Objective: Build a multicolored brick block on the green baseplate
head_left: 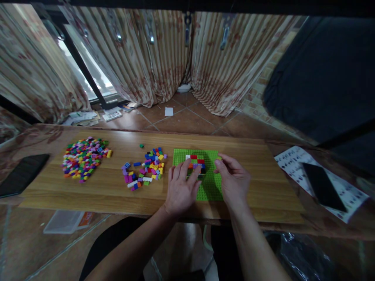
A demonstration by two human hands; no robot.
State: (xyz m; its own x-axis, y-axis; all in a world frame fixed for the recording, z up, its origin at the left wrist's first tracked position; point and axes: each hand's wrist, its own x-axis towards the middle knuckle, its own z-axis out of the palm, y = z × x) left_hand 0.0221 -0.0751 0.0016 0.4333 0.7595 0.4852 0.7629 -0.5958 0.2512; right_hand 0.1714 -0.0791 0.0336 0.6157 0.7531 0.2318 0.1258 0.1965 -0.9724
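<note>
A green baseplate (211,186) lies on the wooden board in front of me, with a small patch of red, white, orange and purple bricks (195,160) built on it. My left hand (182,188) rests on the plate's left part, fingers stretched out and touching the built bricks. My right hand (233,180) sits on the plate's right edge with its fingers curled together in a pinch; what they hold, if anything, is hidden.
A small pile of loose coloured bricks (146,168) lies left of the plate, a larger pile (83,158) farther left. A black phone (22,174) lies at the far left; another phone (322,186) lies on a printed sheet (348,193) at the right. Curtains hang behind.
</note>
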